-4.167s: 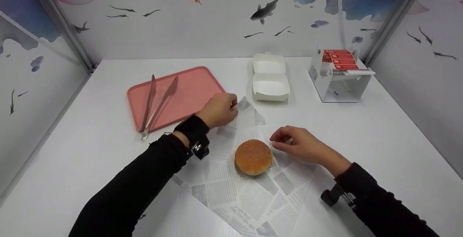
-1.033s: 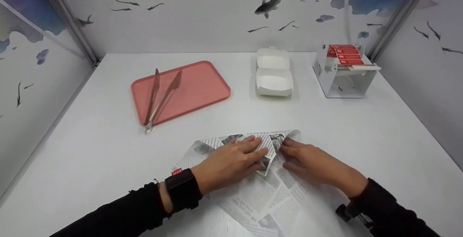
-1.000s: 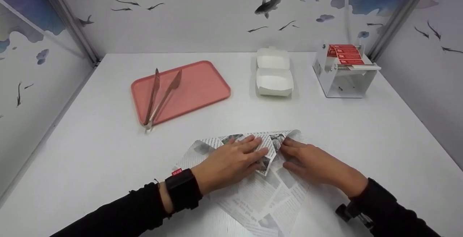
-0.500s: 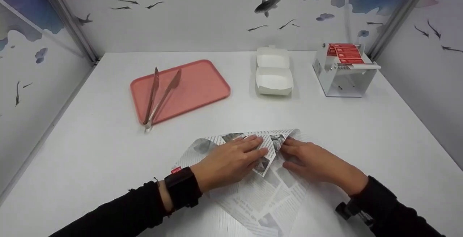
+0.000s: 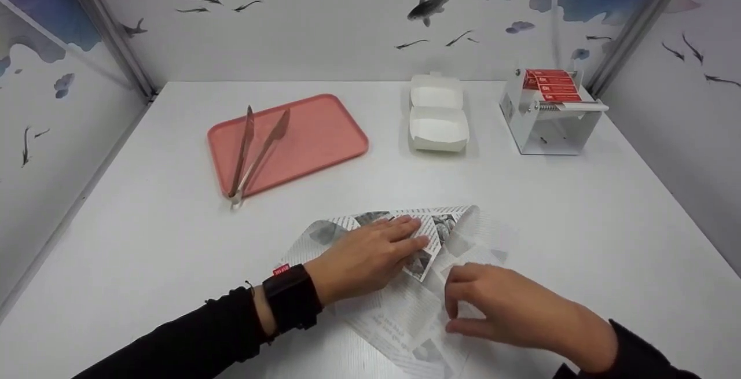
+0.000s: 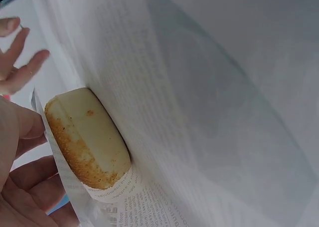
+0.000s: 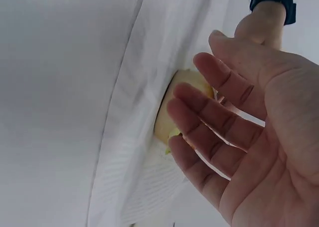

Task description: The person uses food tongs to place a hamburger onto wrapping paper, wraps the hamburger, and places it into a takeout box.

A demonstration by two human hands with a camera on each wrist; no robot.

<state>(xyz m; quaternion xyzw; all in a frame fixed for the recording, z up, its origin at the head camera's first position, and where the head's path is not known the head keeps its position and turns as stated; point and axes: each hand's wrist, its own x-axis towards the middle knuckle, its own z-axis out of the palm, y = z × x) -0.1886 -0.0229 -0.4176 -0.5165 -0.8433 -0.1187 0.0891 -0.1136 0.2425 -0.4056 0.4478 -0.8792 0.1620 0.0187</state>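
Newsprint-patterned wrapping paper (image 5: 405, 315) lies on the table with its far corner folded toward me over a burger. The flap hides the burger in the head view, but its pale, browned bun (image 6: 89, 137) shows under the paper in the left wrist view. A bit of green sticks out of the burger (image 7: 164, 118) in the right wrist view. My left hand (image 5: 367, 257) rests on the flap with its fingers extended. To its right, my right hand (image 5: 509, 304) hovers over the paper's right part, fingers loosely bent and holding nothing.
At the back left, a pink tray (image 5: 324, 130) bears metal tongs (image 5: 255, 162). An opened white takeaway box (image 5: 439, 124) stands at the back middle. To its right is a dispenser (image 5: 550, 130) with a roll of red labels (image 5: 553, 85). Walls enclose the table's back and sides.
Since the oldest frame the paper's far corner has been folded over the burger, hiding it. In the last half second my right hand left the flap's right edge and moved nearer; my left hand stayed.
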